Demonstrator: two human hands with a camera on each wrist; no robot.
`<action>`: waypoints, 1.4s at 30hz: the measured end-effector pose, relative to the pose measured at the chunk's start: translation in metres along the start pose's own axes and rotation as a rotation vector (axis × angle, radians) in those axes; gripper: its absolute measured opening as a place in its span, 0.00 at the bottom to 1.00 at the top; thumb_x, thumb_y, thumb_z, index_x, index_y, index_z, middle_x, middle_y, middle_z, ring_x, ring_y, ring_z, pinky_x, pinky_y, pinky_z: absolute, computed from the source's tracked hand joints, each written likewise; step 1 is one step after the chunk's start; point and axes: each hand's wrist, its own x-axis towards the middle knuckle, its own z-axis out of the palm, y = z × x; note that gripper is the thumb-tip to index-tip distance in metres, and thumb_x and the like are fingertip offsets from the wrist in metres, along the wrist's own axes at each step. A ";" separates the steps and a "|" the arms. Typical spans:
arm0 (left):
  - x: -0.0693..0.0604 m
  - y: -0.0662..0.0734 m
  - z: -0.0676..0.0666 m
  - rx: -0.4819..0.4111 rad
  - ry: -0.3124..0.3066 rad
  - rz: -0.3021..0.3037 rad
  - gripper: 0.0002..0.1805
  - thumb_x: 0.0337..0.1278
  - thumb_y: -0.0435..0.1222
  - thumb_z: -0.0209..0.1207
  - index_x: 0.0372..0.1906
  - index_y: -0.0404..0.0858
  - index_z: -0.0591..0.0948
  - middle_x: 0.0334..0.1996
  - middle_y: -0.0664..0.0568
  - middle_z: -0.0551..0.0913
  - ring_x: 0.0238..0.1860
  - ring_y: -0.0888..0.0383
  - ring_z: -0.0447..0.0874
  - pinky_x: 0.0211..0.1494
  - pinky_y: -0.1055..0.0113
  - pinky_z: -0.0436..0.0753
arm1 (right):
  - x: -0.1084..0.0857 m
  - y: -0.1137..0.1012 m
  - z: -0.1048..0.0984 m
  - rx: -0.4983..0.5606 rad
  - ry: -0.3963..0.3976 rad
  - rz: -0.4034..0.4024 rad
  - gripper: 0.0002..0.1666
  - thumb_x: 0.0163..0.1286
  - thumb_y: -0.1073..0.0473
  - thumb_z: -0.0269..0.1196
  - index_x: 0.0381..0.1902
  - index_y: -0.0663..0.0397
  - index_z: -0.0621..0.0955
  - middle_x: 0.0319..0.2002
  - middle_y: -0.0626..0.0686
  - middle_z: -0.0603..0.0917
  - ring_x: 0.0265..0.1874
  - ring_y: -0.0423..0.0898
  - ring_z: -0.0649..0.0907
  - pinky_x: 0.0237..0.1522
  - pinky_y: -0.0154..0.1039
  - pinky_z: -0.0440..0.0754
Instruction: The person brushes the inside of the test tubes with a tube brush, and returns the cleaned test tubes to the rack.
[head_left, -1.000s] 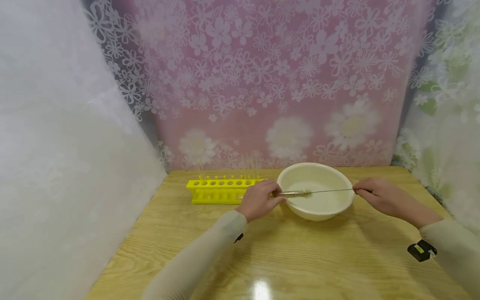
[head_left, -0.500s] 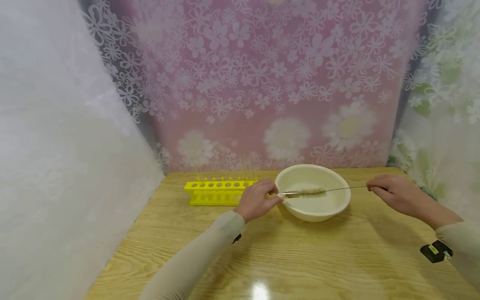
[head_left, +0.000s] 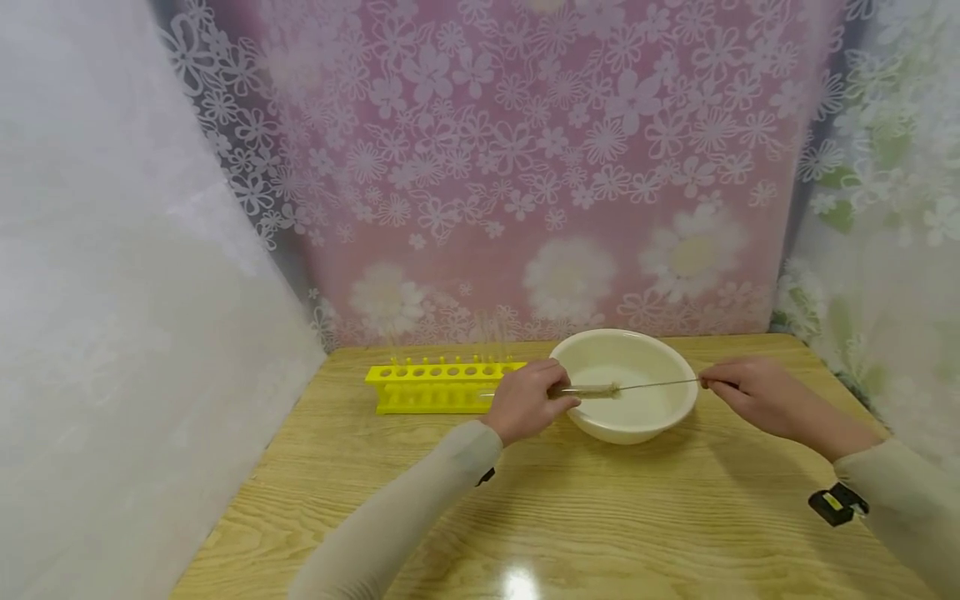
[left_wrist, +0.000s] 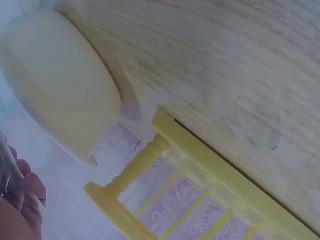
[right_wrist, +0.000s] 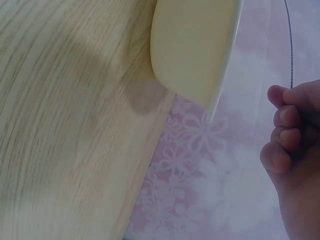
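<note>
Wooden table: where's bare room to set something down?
Free: table between left sleeve and right sleeve, in front of the cream bowl; and left of the left sleeve, in front of the yellow rack. Crowded: the back, where rack, bowl, left hand and test tube bunch.

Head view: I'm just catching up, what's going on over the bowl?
A person's left hand grips a clear tube, held roughly level above the bowl. The right hand pinches the wire handle of a brush, whose bristles sit inside the tube with a tuft showing at its mouth. The yellow rack stands on the table to the left of the bowl, with other clear tubes upright in it.
</note>
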 end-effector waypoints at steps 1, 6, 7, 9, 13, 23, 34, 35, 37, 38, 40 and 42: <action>0.000 0.000 0.000 0.003 0.005 0.000 0.11 0.66 0.54 0.62 0.37 0.53 0.80 0.33 0.66 0.76 0.29 0.71 0.70 0.30 0.79 0.69 | 0.002 -0.001 0.002 0.007 0.010 -0.005 0.10 0.69 0.67 0.64 0.46 0.56 0.88 0.41 0.49 0.89 0.33 0.41 0.85 0.28 0.35 0.78; 0.003 0.003 0.002 0.017 0.004 0.006 0.11 0.65 0.54 0.63 0.37 0.53 0.81 0.33 0.67 0.77 0.30 0.72 0.71 0.31 0.80 0.69 | 0.009 -0.011 0.014 0.054 0.000 -0.012 0.10 0.70 0.67 0.63 0.46 0.56 0.88 0.42 0.49 0.89 0.36 0.43 0.86 0.31 0.36 0.81; 0.003 0.005 0.002 0.015 -0.001 0.013 0.11 0.65 0.54 0.63 0.37 0.53 0.81 0.33 0.67 0.77 0.30 0.72 0.71 0.32 0.80 0.69 | 0.011 -0.015 0.016 0.065 -0.015 -0.011 0.11 0.71 0.67 0.62 0.47 0.56 0.87 0.42 0.48 0.88 0.36 0.43 0.86 0.32 0.37 0.81; 0.006 0.008 0.005 0.017 -0.001 0.039 0.11 0.65 0.54 0.62 0.38 0.52 0.81 0.33 0.67 0.77 0.31 0.72 0.72 0.33 0.80 0.70 | 0.017 -0.024 0.023 0.075 -0.045 -0.017 0.11 0.72 0.66 0.61 0.47 0.55 0.87 0.43 0.47 0.88 0.38 0.44 0.86 0.35 0.39 0.82; 0.008 0.014 0.010 0.040 0.007 0.064 0.12 0.66 0.54 0.62 0.38 0.52 0.80 0.33 0.67 0.77 0.31 0.72 0.72 0.35 0.80 0.71 | 0.030 -0.041 0.037 0.095 -0.074 -0.066 0.10 0.73 0.66 0.61 0.46 0.53 0.87 0.41 0.46 0.86 0.35 0.40 0.83 0.34 0.38 0.81; 0.007 0.011 0.012 0.065 -0.010 0.012 0.12 0.65 0.56 0.62 0.38 0.53 0.80 0.33 0.68 0.77 0.30 0.73 0.73 0.33 0.80 0.71 | 0.041 -0.053 0.043 0.101 -0.069 -0.094 0.10 0.73 0.66 0.60 0.44 0.53 0.88 0.39 0.47 0.86 0.35 0.39 0.83 0.35 0.39 0.81; 0.002 0.009 0.007 0.010 -0.018 -0.001 0.14 0.67 0.57 0.59 0.40 0.53 0.81 0.31 0.68 0.76 0.27 0.72 0.71 0.29 0.80 0.69 | 0.035 -0.053 0.034 0.079 -0.078 -0.117 0.10 0.74 0.66 0.60 0.45 0.55 0.88 0.41 0.48 0.87 0.37 0.42 0.84 0.37 0.41 0.82; 0.002 0.009 0.007 0.010 -0.015 0.002 0.14 0.67 0.58 0.59 0.40 0.53 0.81 0.31 0.68 0.76 0.27 0.72 0.71 0.29 0.80 0.68 | 0.035 -0.053 0.033 0.074 -0.076 -0.114 0.11 0.73 0.66 0.60 0.46 0.55 0.88 0.41 0.49 0.87 0.38 0.43 0.85 0.38 0.41 0.83; 0.003 0.010 0.006 0.012 -0.007 0.007 0.14 0.66 0.58 0.59 0.40 0.54 0.81 0.31 0.68 0.75 0.26 0.72 0.70 0.28 0.80 0.68 | 0.033 -0.052 0.031 0.064 -0.076 -0.107 0.11 0.73 0.66 0.60 0.47 0.56 0.87 0.43 0.49 0.87 0.40 0.45 0.85 0.39 0.43 0.83; 0.004 0.010 0.006 0.011 -0.003 0.010 0.14 0.66 0.58 0.59 0.40 0.54 0.81 0.30 0.68 0.75 0.26 0.72 0.70 0.28 0.80 0.68 | 0.033 -0.051 0.031 0.060 -0.077 -0.104 0.11 0.73 0.65 0.60 0.47 0.56 0.87 0.43 0.49 0.87 0.40 0.47 0.86 0.40 0.45 0.83; 0.004 0.010 0.006 0.005 0.000 0.019 0.14 0.67 0.58 0.59 0.40 0.54 0.81 0.31 0.68 0.76 0.26 0.73 0.70 0.28 0.80 0.68 | 0.033 -0.048 0.029 0.057 -0.089 -0.093 0.11 0.74 0.65 0.59 0.47 0.56 0.87 0.44 0.50 0.87 0.42 0.49 0.86 0.41 0.47 0.84; 0.004 0.007 0.007 -0.006 -0.002 0.019 0.14 0.68 0.58 0.58 0.39 0.54 0.81 0.31 0.68 0.76 0.26 0.72 0.70 0.28 0.80 0.68 | 0.031 -0.042 0.027 0.071 -0.111 -0.065 0.12 0.75 0.64 0.58 0.48 0.57 0.87 0.46 0.53 0.87 0.44 0.52 0.86 0.43 0.50 0.83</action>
